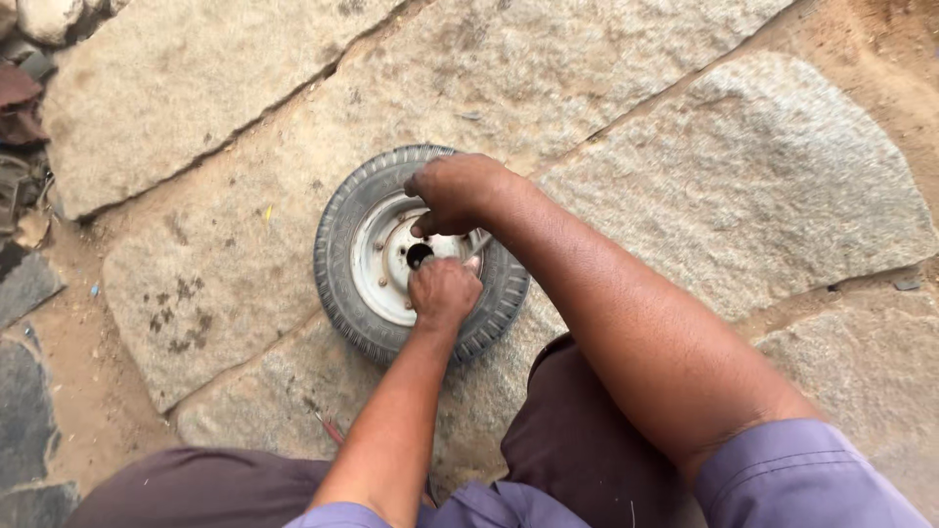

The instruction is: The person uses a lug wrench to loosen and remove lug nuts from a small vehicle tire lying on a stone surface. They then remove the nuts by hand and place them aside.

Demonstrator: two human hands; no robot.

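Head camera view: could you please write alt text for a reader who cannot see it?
Two bare hands work at the hub of a small wheel with a white metal rim, lying flat on large stone slabs. The left hand presses on the rim; the right hand grips a thin metal tool above the centre hole.

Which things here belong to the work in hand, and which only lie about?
In use: small wheel, its tyre and white rim; metal tool; left hand; right hand.

Lying about: thin red stick; scrap pile.
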